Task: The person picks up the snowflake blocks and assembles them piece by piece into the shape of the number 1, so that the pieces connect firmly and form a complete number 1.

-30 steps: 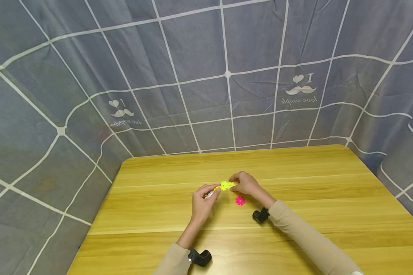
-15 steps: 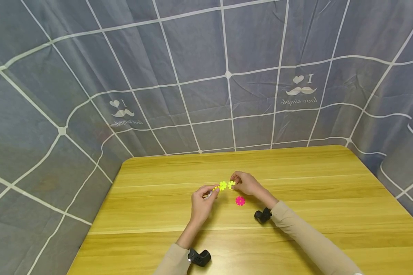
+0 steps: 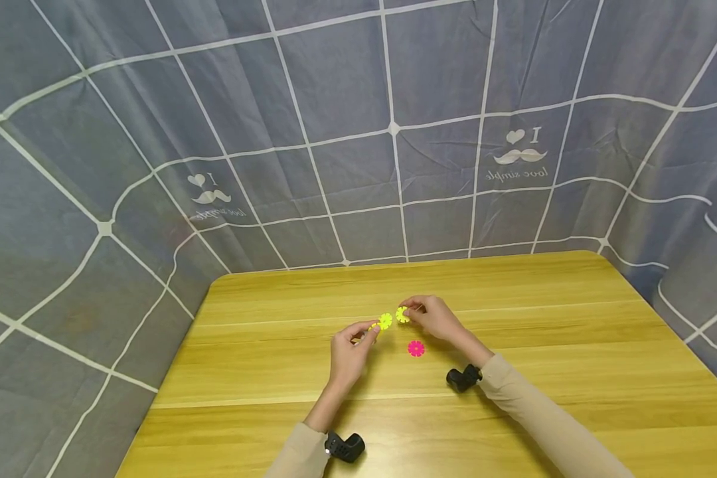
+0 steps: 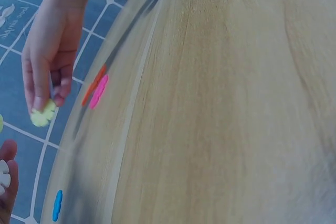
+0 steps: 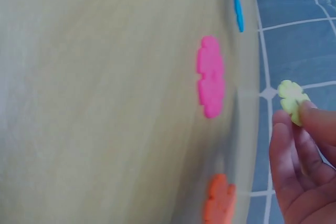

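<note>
My left hand (image 3: 348, 355) pinches a group of plastic snowflake discs between thumb and fingers. A yellow snowflake disc (image 3: 385, 321) sticks out past its fingertips, and a white snowflake disc (image 4: 4, 173) shows by the same hand in the left wrist view. Across a small gap, my right hand (image 3: 436, 318) pinches a single yellow snowflake disc (image 5: 292, 98) by its edge, its notched rim facing the left hand's group. Both hands are raised over the wooden table. Fingers hide part of the left hand's discs.
A pink snowflake disc (image 3: 416, 348) lies on the table (image 3: 394, 425) just in front of the right hand. The wrist views also show an orange disc (image 5: 219, 200) and a blue disc (image 5: 239, 14) lying there. A grey gridded curtain (image 3: 358, 172) hangs behind the table.
The right hand's yellow disc, at first up against the left hand's yellow discs, has come away to the right and slightly farther back. My left hand has barely moved.
</note>
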Tool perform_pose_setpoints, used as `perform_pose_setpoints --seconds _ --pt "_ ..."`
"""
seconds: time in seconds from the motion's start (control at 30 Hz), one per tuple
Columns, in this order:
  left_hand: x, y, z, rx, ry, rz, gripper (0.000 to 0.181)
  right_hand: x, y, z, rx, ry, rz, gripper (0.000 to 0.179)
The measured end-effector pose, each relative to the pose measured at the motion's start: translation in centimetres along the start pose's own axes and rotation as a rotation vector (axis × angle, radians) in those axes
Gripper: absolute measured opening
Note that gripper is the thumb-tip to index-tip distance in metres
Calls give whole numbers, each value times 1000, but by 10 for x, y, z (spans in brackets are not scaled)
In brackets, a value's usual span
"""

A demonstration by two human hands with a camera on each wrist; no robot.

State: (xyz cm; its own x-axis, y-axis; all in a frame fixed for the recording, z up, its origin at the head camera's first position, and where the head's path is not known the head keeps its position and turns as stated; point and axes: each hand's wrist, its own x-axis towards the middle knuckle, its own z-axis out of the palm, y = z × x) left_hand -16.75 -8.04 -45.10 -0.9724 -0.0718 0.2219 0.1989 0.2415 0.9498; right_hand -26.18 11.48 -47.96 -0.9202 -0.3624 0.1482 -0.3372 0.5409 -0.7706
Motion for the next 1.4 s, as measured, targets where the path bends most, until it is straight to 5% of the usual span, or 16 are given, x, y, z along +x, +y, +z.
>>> perform_pose_setpoints --seconds 0.2,0.47,0.6,1.4 --pt "0 -1 0 -3 9 9 16 -5 -9 -5 133 88 9 21" --pt "-1 1 -1 -4 -12 11 16 -13 -28 -8 285 85 -8 25" --pt "-1 2 -1 -3 -11 8 17 -18 -41 -11 315 79 -21 23" --pt "0 4 1 -4 -22 15 15 -18 -37 -8 346 28 -68 21"
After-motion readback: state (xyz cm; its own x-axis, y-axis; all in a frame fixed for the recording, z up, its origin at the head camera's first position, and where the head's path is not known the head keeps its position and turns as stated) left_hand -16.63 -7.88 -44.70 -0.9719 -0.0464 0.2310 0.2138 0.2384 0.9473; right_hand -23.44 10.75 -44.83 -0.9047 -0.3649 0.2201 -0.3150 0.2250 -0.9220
